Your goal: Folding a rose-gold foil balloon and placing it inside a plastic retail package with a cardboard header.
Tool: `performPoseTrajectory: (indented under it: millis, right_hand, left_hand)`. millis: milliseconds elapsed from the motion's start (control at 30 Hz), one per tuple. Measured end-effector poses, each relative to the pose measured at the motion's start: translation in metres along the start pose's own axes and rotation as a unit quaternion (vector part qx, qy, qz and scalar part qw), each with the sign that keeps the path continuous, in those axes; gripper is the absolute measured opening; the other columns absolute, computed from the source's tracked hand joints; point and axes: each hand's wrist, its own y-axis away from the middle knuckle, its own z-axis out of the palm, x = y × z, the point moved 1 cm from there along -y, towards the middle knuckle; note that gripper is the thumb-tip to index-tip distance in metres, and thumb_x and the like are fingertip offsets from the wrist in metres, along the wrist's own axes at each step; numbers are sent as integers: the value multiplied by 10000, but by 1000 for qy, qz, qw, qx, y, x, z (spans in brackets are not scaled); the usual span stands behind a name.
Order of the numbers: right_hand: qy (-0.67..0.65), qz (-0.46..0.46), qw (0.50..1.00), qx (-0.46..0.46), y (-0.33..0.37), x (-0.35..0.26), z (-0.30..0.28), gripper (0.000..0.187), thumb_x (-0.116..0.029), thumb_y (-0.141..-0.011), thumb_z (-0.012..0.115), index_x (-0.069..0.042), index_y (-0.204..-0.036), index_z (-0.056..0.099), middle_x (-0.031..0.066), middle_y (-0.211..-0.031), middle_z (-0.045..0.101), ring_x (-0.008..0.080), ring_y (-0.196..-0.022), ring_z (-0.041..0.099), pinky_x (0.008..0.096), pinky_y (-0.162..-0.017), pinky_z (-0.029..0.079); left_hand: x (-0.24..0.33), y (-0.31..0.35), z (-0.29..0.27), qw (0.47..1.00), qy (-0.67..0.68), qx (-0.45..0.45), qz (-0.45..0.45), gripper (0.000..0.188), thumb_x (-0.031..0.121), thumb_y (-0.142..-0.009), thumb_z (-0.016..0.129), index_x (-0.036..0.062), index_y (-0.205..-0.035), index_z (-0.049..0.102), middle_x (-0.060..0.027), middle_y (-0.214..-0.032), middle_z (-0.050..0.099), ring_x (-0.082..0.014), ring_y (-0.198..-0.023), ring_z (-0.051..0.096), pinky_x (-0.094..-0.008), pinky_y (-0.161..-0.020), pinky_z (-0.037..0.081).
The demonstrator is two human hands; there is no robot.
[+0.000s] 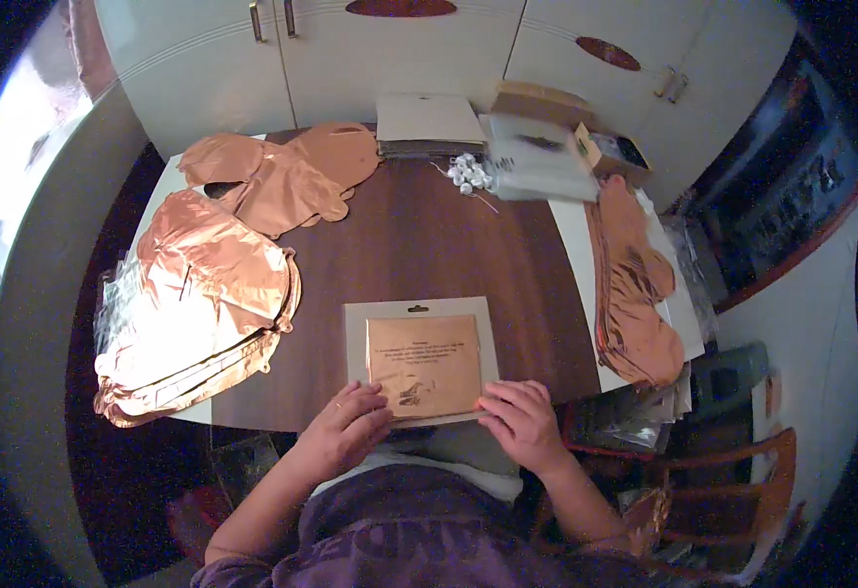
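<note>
In front of me at the table's near edge lies a white backing card with a hang hole at its top. On it rests a flat, folded copper-coloured foil balloon with dark print. My left hand has its fingers bent over the lower left corner of the card, against the foil's edge. At the lower right corner my right hand pinches the edge of the card and foil, with a small orange spot at a fingertip. The undersides of both grips are hidden.
Large copper foil balloons pile up on the left, with more foil balloons behind. Another stack lies right. White cards, a bundle of white pieces, clear plastic sleeves and a cardboard box stand at the back.
</note>
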Motion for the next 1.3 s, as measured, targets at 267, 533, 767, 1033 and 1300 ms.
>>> performPoseTrajectory:
  millis: [267,533,767,1033,1300]
  right_hand:
    - [-17,8,1000,-13,-8,8,1,291,-207,-790,747,-120,-1060,685,51,-1185,640,237,-1100,596,425,-954,428]
    - [-117,50,991,-50,-112,41,-33,141,-97,-812,715,-22,-931,699,112,-908,686,255,-855,669,352,-744,528]
    - [14,31,999,15,-277,127,25,187,-193,-873,615,-28,-895,700,157,-820,639,336,-832,638,410,-751,512]
    - [306,74,945,-87,-369,155,81,218,-123,-844,552,-25,-930,726,178,-1015,670,356,-965,662,466,-807,537]
    - [307,107,943,-76,-377,170,100,228,-89,-845,536,-13,-938,729,171,-1024,675,350,-962,673,486,-798,541]
  left_hand:
    - [0,-1,-1,997,59,-8,-54,302,63,-811,691,52,-1104,614,-132,-1151,576,-344,-1162,565,-526,-1033,420]
    - [19,-33,-19,999,-20,-36,14,434,180,-752,722,88,-1155,589,-143,-1228,541,-364,-1199,498,-562,-1038,364]
    - [6,-48,21,994,-34,-38,93,398,205,-762,683,88,-1134,603,-142,-1254,540,-353,-1248,474,-553,-1066,345]
    - [0,-35,29,995,-20,-72,66,355,201,-781,660,84,-1114,622,-111,-1266,555,-320,-1266,470,-548,-1094,315]
    - [2,-38,21,994,-16,-80,78,346,213,-799,647,94,-1123,633,-99,-1281,560,-307,-1277,475,-543,-1115,290]
